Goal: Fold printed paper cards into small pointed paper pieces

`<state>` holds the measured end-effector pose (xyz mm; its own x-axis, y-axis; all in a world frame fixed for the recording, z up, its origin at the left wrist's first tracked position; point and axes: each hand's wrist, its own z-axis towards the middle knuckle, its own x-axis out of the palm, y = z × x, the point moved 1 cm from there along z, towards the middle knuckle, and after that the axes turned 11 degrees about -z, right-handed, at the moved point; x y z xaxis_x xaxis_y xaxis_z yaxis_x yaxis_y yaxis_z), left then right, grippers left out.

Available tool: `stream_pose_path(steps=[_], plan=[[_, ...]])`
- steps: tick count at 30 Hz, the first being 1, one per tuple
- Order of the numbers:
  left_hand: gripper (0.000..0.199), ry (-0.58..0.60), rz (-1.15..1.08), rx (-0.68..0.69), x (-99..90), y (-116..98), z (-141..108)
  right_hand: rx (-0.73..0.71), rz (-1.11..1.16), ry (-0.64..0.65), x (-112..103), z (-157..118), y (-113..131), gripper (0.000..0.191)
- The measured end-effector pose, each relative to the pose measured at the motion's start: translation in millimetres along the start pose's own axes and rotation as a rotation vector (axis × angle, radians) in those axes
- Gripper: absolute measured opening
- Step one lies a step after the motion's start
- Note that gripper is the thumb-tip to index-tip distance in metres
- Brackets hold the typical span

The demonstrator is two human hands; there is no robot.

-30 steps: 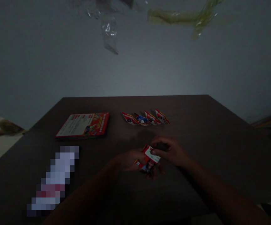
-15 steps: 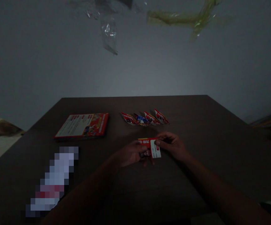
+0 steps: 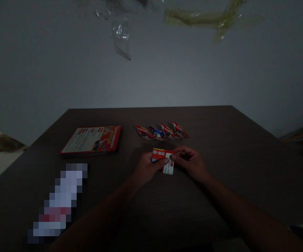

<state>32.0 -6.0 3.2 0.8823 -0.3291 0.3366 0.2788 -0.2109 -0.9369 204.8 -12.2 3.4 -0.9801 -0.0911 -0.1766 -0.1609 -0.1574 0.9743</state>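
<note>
1. At the near left of the desk (image 3: 235,140) lies a long, pale object (image 3: 58,199), set aslant. Pixelation covers it, so its details cannot be told.
2. Right of it, near the middle, the left hand (image 3: 144,168) grips the left part of a folded printed card (image 3: 159,154), its thumb lying across the front. The card is held up in front of the person, with a red section bearing white characters and a pale section at the right.
3. The right hand (image 3: 193,162) pinches the card's upper right edge between thumb and fingers, so both hands are closed on it.
4. Farther off on the left lies a flat red-and-white printed box (image 3: 91,140), with small figures on its right part and lines of text on its left.
5. Beyond the hands, four folded printed papers (image 3: 144,132) stand partly open in a row running left to right, close together; the second from the left shows blue, the others red.
6. Past the far edge rises a pale wall (image 3: 151,77), bearing clear film (image 3: 121,36) at left of centre and yellowish tape (image 3: 193,18) farther right.
</note>
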Motion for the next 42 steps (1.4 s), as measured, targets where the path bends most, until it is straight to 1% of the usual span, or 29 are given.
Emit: stream_pose_path(steps=[5,9,11,19,22,26,29,35,39,42], plan=[[0.027,0.004,-0.092,-0.060,-3.6,1.8,0.2,-0.101,-0.109,0.028,-5.4,-2.3,2.2,0.027],[0.028,0.024,-0.195,-0.122,-7.8,6.8,1.7,-0.126,-0.193,0.012,-10.4,-3.2,3.0,0.024],[0.029,0.032,-0.196,-0.136,-8.7,7.7,1.9,-0.130,-0.220,0.000,-11.1,-3.0,3.4,0.023],[0.028,0.041,-0.050,-0.073,-2.3,-2.2,-3.5,-0.092,-0.132,0.051,-8.2,-2.8,4.2,0.016],[0.027,0.028,0.003,-0.061,-0.8,-3.6,-4.1,-0.101,-0.144,0.069,-8.8,-3.6,4.8,0.017],[0.028,0.024,0.062,-0.009,-2.3,0.1,-2.9,-0.131,-0.182,0.088,-9.4,-4.1,6.6,0.016],[0.029,0.034,0.104,0.013,-3.2,2.7,-2.6,-0.142,-0.201,0.076,-9.1,-4.5,8.4,0.016],[0.026,-0.038,0.148,0.021,-1.0,-0.1,-4.5,-0.080,-0.220,0.055,-6.2,-5.9,8.8,0.019],[0.024,-0.062,0.146,0.032,-1.3,-2.0,-4.8,-0.022,-0.164,0.015,-7.5,-5.4,6.5,0.027],[0.024,-0.071,0.132,0.028,-2.3,-2.4,-4.6,-0.008,-0.140,-0.017,-10.2,-4.5,5.4,0.031]])
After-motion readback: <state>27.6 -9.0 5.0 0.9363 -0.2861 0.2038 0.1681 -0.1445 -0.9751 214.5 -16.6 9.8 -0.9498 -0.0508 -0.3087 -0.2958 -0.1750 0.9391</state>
